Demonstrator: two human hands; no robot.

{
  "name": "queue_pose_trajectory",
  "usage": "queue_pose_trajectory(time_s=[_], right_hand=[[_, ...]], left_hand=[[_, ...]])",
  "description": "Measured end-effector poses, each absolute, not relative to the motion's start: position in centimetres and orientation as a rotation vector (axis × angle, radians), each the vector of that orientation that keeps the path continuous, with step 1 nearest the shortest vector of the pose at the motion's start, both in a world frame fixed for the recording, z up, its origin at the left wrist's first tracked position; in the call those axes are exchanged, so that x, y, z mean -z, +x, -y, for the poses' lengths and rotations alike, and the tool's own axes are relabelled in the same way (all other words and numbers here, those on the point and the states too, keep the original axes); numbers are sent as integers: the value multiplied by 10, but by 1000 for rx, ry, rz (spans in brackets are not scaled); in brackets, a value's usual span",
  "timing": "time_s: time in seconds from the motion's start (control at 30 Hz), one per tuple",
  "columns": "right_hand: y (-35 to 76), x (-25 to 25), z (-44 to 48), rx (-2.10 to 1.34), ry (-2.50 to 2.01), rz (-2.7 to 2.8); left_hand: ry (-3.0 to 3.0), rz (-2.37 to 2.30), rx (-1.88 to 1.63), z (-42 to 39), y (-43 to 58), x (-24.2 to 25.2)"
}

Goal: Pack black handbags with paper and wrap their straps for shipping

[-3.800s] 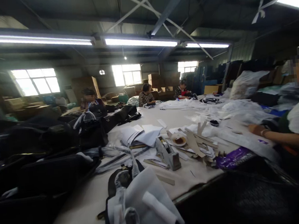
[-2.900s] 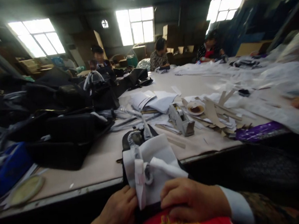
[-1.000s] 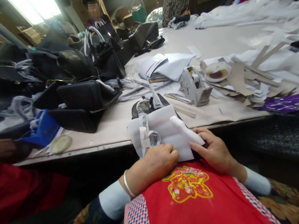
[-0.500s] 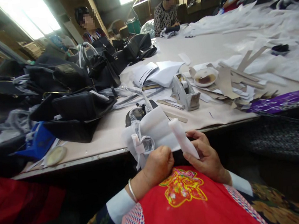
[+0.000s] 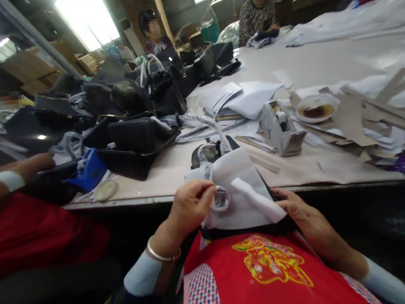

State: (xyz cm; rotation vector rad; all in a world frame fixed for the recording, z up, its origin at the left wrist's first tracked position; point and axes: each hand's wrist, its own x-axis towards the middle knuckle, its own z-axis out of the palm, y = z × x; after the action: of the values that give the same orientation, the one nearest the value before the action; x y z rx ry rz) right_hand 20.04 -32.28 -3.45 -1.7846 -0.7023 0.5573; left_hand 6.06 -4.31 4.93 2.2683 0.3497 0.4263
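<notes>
Head view shows the left hand [image 5: 189, 206] closed in a pinch, thumb and fingertips on a small clear-plastic wrap [image 5: 221, 199] at the left edge of a white sheet [image 5: 239, 186]. The right hand [image 5: 303, 214] lies at the sheet's right side, its fingers reaching under toward the black bag [image 5: 202, 154] beneath; I cannot tell whether it grips or only rests there. Bag and sheet sit between the two hands, above the red apron [image 5: 271, 269] and overlapping the table [image 5: 138, 191] edge. A rolled white piece [image 5: 260, 206] lies across the sheet, just beside the right hand's fingers. As I judge it, this handling goes best with a light pinch close to the wrap, so the thin plastic does not tear. The right hand should steady the bag so that sheet and roll do not slide. A tape dispenser [image 5: 281, 127] stands beyond the hands.
</notes>
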Motion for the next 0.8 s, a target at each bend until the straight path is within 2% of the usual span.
queue_pose_trajectory(time_s=[0.07,0.13,0.27,0.4,0.57,0.8], right_hand=[[203,35,319,-634,-1775,503],[203,35,313,-687,-1766,358],[199,33,297,-728,-1680,261],[199,30,290,-848,-1581,138],[206,35,293,-1019,-1712,92],[203,35,283,-1026,-1768,29]], left_hand=[[2073,-779,-579,16,46,-35],[1993,-981,-551,-2,35,-14],[1984,-923,-398,-3,34,16],[2157,-904,-474,5,50,14],[2490,-873,-645,-2,59,9],[2434,-942,-648,-18,82,28]])
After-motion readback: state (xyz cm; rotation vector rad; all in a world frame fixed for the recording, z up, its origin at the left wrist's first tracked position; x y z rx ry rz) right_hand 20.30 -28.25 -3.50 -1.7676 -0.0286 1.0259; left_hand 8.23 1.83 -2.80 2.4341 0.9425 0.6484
